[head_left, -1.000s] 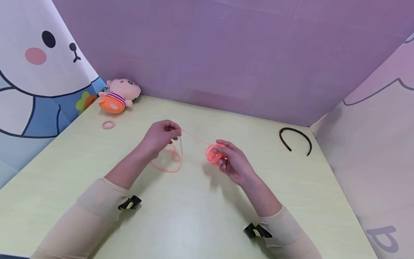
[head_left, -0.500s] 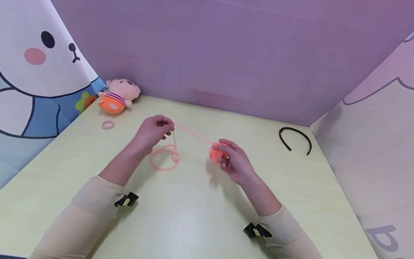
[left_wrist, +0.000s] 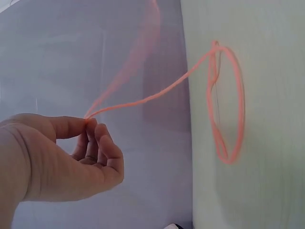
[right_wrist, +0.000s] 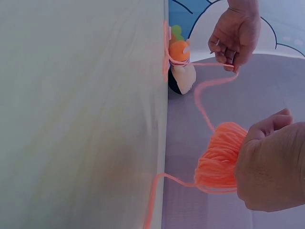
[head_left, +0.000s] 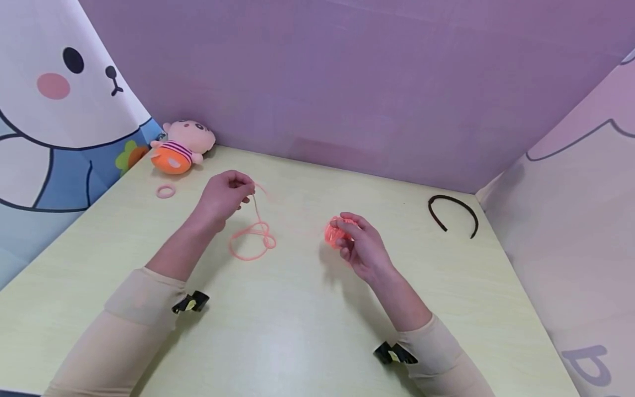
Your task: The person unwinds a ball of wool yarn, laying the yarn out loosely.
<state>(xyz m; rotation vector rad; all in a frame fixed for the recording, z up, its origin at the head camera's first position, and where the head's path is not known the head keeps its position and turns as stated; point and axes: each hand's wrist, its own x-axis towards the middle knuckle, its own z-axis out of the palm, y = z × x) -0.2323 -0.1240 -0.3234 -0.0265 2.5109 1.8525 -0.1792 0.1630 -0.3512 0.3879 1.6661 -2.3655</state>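
Between thumb and fingertips, my left hand (head_left: 225, 197) pinches an orange-pink yarn strand (left_wrist: 157, 95) above the table. Below it, loose yarn loops (head_left: 243, 258) lie on the tabletop. My right hand (head_left: 366, 249) holds the small yarn ball (right_wrist: 220, 157) in its curled fingers, raised off the table. The stretch of yarn between the two hands is blurred and slack. In the right wrist view, another yarn strand (right_wrist: 152, 200) trails from the ball's underside. The right hand covers part of the ball.
A plush doll (head_left: 181, 148) in orange and stripes leans at the table's back left corner. Near it lies a pink ring (head_left: 166, 191). Toward the right edge rests a dark headband (head_left: 453, 199). Purple fabric (head_left: 337, 99) walls off the back.
The left hand has moved left and away from me, widening the gap between the hands. The taut strand between them has gone slack. The yarn ball has turned in the right hand and shifted slightly right.
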